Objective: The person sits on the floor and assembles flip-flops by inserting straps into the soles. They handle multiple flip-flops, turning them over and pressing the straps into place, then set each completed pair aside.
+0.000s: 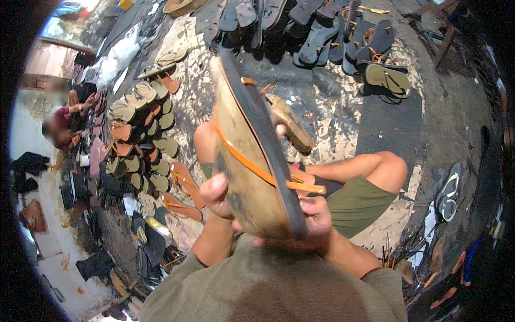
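Observation:
Raised in front of my chest is a worn wooden shoe last [238, 161] with a dark sandal sole [263, 139] against its right side. An orange strap [241, 155] runs slantwise over the last, and its loose end sticks out past the sole's edge. My left hand [216, 196] grips the last from the left, thumb on the wood. With my right hand [315, 217] I hold the sole and heel end, thumb just below the strap's end. Some fingers of both hands are hidden behind the last. A second wooden last [292, 126] lies on the floor beyond.
Rows of tan and olive sandals [142, 102] stand to the left, near two orange-brown sandals [185, 185]. Dark sandals [316, 40] are piled at the far side, with an olive sandal [387, 80] beside them. A flip-flop [448, 196] lies right. Another person [67, 121] sits far left.

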Demonstrator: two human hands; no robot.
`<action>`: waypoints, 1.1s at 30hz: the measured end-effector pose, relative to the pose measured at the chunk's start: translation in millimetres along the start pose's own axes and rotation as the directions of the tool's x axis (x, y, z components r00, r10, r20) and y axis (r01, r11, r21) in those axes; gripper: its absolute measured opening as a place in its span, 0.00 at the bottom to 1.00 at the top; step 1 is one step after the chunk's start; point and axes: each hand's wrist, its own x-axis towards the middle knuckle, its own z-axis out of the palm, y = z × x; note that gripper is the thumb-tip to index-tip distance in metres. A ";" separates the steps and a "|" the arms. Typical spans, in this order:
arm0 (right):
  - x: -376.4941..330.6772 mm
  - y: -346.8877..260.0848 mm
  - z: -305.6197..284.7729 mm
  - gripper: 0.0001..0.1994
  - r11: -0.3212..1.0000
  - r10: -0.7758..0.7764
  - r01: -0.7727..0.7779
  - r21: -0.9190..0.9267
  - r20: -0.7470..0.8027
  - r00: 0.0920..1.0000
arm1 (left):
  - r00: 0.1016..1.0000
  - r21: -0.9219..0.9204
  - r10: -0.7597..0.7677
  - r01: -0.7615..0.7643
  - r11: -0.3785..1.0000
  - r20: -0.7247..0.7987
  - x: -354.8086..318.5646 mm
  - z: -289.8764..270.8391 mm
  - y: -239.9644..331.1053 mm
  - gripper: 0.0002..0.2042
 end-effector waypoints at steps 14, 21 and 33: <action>27.2 -35.4 -43.1 0.35 0.600 -0.410 0.170 -0.781 -0.118 0.904 | 0.998 0.733 -0.014 0.049 0.678 -0.054 -26.3 -50.3 -25.4 0.47; 37.7 -29.4 -46.2 0.45 -0.209 -0.642 0.190 -0.959 0.281 0.713 | 0.986 0.759 0.085 -0.167 0.630 0.147 -16.2 -36.5 8.0 0.57; 59.6 -62.1 -40.8 0.28 -0.257 -0.490 0.010 -0.966 0.140 0.860 | 0.654 0.588 0.576 -0.239 0.773 -0.491 -0.4 -165.5 93.2 0.30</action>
